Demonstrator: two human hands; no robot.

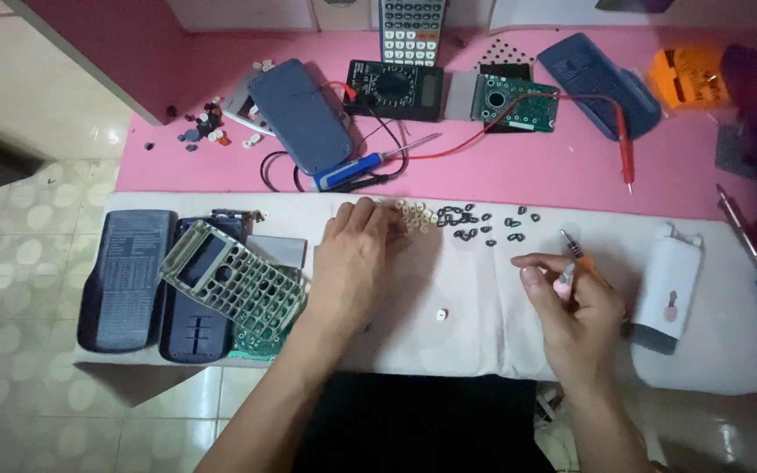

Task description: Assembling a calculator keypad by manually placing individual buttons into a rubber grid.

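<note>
Sorting the small white plastic key caps [411,215] under our left hand [354,256], whose fingers pinch at this pile, seems the step now. Our right hand [574,311] grips a small orange-tipped screwdriver [574,248]; next, we judge, one cap needs careful lifting.

Dim light; pink desk [571,166] above pale patterned floor tiles [19,263].

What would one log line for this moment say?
left hand: on pale keys | right hand: holds screwdriver | surface: white cloth
</note>
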